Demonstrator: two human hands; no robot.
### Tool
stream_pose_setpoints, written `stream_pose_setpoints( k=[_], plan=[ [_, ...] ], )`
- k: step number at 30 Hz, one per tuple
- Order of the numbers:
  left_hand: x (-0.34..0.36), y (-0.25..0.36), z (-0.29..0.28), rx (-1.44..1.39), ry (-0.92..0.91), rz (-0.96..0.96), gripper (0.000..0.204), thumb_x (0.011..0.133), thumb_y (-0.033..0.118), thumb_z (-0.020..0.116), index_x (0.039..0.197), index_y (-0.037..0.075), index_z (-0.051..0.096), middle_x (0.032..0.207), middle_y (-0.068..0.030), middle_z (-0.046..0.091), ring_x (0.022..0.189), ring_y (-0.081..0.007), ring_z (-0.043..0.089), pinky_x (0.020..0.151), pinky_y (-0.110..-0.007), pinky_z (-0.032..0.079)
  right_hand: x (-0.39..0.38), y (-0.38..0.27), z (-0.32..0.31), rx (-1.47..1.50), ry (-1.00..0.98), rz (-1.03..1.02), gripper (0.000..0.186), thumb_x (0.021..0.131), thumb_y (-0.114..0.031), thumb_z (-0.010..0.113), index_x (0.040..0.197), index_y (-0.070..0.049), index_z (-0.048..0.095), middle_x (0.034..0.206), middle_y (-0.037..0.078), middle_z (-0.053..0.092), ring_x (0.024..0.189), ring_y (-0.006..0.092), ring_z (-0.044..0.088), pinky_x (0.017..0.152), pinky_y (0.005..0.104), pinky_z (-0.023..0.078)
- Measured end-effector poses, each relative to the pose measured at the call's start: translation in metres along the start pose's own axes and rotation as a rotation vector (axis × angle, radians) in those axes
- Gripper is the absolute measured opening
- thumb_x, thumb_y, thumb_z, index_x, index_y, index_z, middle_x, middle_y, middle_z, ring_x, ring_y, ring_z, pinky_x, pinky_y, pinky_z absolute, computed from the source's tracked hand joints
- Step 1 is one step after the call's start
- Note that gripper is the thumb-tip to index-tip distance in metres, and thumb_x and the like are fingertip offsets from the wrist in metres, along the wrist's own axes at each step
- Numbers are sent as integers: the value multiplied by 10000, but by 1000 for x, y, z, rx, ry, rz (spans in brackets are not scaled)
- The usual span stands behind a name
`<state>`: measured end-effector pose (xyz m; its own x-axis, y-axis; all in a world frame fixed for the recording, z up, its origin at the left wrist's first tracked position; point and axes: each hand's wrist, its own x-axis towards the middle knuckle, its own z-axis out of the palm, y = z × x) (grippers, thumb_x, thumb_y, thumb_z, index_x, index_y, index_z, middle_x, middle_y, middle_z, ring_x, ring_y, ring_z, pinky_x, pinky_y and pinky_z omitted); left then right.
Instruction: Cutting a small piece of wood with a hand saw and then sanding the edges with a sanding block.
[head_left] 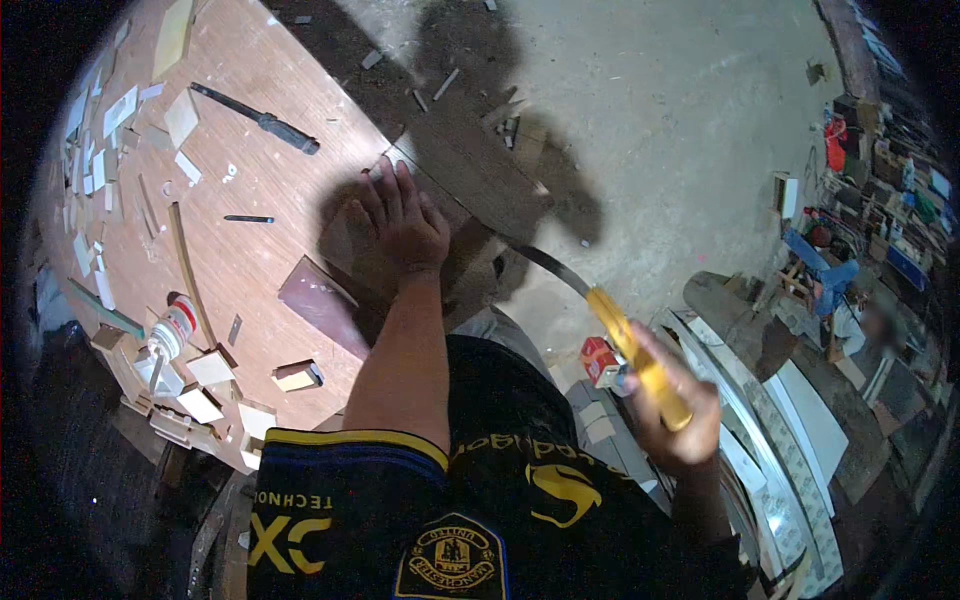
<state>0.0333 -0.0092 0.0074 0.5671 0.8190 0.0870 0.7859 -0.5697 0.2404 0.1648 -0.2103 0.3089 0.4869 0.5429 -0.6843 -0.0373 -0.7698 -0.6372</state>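
My left hand (pixel 402 215) lies flat, fingers stretched out, on a shadowed piece of board at the edge of the wood-topped table (pixel 270 190). My right hand (pixel 680 400) is closed around the yellow handle of a hand saw (pixel 645 365), off to the right of the table. Its narrow dark blade reaches up and left, the tip close to the table edge near my left hand. Shadow hides whether the blade touches the board. Beside my left forearm lies a purplish-brown panel (pixel 325 300).
On the table are a black long-handled tool (pixel 260 120), a dark pen (pixel 248 218), a white glue bottle (pixel 175 325) and many wood scraps (pixel 212 367). A red box (pixel 600 360) and long panels (pixel 760 440) lie right. Another person (pixel 835 285) sits far right.
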Motion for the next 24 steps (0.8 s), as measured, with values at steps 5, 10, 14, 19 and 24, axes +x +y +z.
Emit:
stream_pose_setpoints(
  k=[5, 10, 14, 19, 24],
  plan=[
    [-4, -7, 12, 7, 29, -9, 512, 916, 243, 407, 1384, 36, 434, 1496, -122, 358, 1393, -413, 271, 1128, -568, 140, -12, 11, -6, -275, -231, -34, 533, 824, -43, 687, 1333, -98, 537, 1213, 152, 636, 1034, 221, 666, 876, 290, 512],
    [-1, -1, 5, 33, 17, -10, 506, 915, 240, 392, 1376, 38, 441, 1495, -124, 360, 1391, -407, 281, 1124, -575, 145, -10, 31, 15, -188, -44, -198, 510, 828, -32, 670, 1318, -58, 533, 1149, 174, 657, 967, 244, 689, 809, 305, 536],
    [-3, -4, 11, 71, 14, 6, 512, 909, 252, 403, 1378, 51, 450, 1493, -121, 367, 1397, -397, 277, 1126, -565, 148, 47, 54, 58, -290, -127, -128, 480, 846, -31, 650, 1308, -25, 520, 1075, 196, 676, 846, 268, 708, 707, 345, 563],
    [-11, -14, 21, 63, 21, -3, 535, 893, 267, 439, 1385, 58, 462, 1506, -117, 352, 1405, -392, 264, 1133, -562, 137, 31, 42, 47, -408, -100, -238, 487, 849, -36, 642, 1319, -64, 518, 1091, 209, 668, 825, 281, 708, 668, 374, 566],
    [-6, 0, 7, 3, -39, -24, 545, 885, 235, 453, 1400, 58, 451, 1513, -131, 338, 1411, -406, 242, 1141, -562, 113, 25, 56, 50, -330, -85, -50, 541, 843, -26, 645, 1355, -135, 510, 1044, 176, 688, 780, 278, 703, 664, 354, 559]
  ],
)
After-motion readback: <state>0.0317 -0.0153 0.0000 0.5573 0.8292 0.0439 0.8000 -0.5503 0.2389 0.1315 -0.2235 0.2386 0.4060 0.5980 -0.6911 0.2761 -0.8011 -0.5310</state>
